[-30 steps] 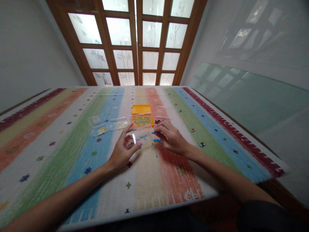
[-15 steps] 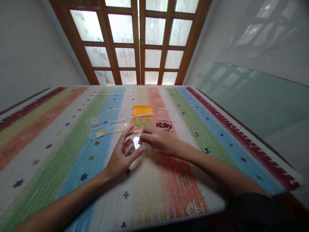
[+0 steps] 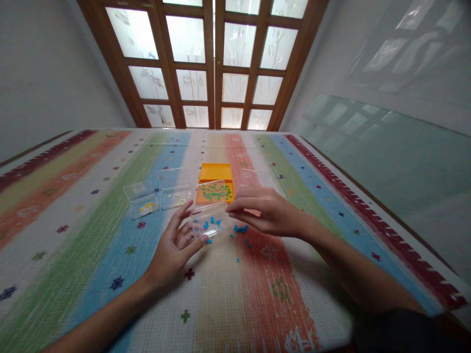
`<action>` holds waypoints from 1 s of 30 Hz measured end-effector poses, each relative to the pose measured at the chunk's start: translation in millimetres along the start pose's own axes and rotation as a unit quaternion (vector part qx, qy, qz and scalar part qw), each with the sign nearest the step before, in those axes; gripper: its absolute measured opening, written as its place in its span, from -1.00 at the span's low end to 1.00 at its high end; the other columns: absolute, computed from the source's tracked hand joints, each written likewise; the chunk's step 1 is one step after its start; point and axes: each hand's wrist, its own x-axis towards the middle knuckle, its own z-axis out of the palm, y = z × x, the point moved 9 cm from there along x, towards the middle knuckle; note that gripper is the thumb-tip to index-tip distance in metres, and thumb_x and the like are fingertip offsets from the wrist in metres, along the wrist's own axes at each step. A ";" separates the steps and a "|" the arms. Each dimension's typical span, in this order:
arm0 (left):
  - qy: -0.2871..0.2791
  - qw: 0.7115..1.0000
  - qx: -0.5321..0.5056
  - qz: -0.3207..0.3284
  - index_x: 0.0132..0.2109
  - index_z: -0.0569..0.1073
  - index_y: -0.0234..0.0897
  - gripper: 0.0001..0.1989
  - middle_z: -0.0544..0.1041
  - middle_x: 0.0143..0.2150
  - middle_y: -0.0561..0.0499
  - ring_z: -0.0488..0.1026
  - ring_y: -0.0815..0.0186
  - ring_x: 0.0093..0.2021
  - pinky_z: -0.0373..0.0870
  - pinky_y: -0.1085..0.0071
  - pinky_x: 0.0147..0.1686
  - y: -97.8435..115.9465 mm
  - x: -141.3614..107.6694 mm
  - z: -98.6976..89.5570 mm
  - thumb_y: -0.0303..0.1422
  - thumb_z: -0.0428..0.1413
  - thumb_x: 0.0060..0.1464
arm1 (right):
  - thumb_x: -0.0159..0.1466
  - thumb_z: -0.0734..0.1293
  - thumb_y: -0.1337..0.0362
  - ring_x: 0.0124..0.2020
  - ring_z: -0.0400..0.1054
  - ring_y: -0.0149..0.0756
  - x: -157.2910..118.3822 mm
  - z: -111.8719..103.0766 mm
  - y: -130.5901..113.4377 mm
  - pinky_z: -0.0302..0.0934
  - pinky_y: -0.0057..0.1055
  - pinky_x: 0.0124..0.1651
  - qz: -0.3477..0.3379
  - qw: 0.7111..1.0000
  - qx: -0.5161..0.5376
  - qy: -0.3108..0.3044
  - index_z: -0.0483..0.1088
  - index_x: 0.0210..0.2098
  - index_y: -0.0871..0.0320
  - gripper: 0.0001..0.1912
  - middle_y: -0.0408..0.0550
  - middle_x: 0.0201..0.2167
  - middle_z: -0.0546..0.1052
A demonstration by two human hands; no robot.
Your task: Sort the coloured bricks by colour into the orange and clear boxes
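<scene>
My left hand (image 3: 180,240) grips a clear plastic box (image 3: 198,225) by its left side, thumb at the near edge. Several small blue pieces (image 3: 212,223) show in the box, whose open lid tilts up at the far side. My right hand (image 3: 257,211) is at the box's right edge, fingers together and thumb beneath them; whatever its fingertips hold is too small to make out. A pile of blue pieces (image 3: 241,229) lies on the cloth just below my right hand, with a few loose ones nearer to me.
Beyond my hands stands an open orange box (image 3: 216,171) with green pieces. To its left are two clear open boxes, one with pale pieces (image 3: 179,200), one with yellow pieces (image 3: 149,208). A striped cloth (image 3: 154,314) covers the table.
The clear box in my left hand has tipped so its inside and blue pieces show. My right hand has moved right, uncovering the blue pile and now hiding the box of dark red pieces.
</scene>
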 end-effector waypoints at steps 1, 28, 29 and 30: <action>0.006 1.000 0.002 -0.002 0.42 0.27 0.05 -0.19 0.39 0.27 -0.10 0.56 0.29 -0.06 0.60 0.16 0.08 -0.1 0.9 -2.6 -0.24 0.40 0.08 | 0.53 0.27 0.27 -0.26 0.44 -0.32 -3.8 -4.5 4.4 0.29 -0.36 -0.16 0.017 1.000 -0.005 -0.010 0.55 -0.14 0.17 -0.79 -0.03 -0.30 0.59; 0.034 0.999 0.035 0.006 0.40 0.30 0.07 -0.22 0.42 0.30 -0.10 0.58 0.26 -0.01 0.61 0.19 0.10 0.1 3.5 -15.3 -0.22 0.40 0.09 | 0.26 0.41 0.60 -0.36 0.41 -0.37 -46.4 79.5 67.2 0.20 -0.44 -0.27 0.081 0.983 -0.027 -0.162 0.67 -0.31 0.14 -0.73 -0.07 -0.36 0.58; 0.031 0.999 0.039 0.009 0.41 0.30 0.07 -0.22 0.42 0.32 -0.11 0.59 0.23 0.02 0.61 0.17 0.11 0.8 3.2 -14.7 -0.21 0.39 0.10 | 0.25 0.39 0.63 -0.36 0.42 -0.37 -46.4 79.6 67.3 0.19 -0.44 -0.27 0.080 0.983 -0.036 -0.161 0.67 -0.29 0.14 -0.71 -0.06 -0.36 0.59; 0.027 0.999 0.042 0.012 0.42 0.29 0.06 -0.21 0.41 0.33 -0.13 0.60 0.19 0.05 0.61 0.16 0.11 1.4 3.0 -13.9 -0.21 0.38 0.10 | 0.25 0.37 0.65 -0.35 0.43 -0.36 -46.4 79.3 67.3 0.20 -0.44 -0.27 0.080 0.983 -0.045 -0.162 0.67 -0.27 0.15 -0.68 -0.05 -0.35 0.60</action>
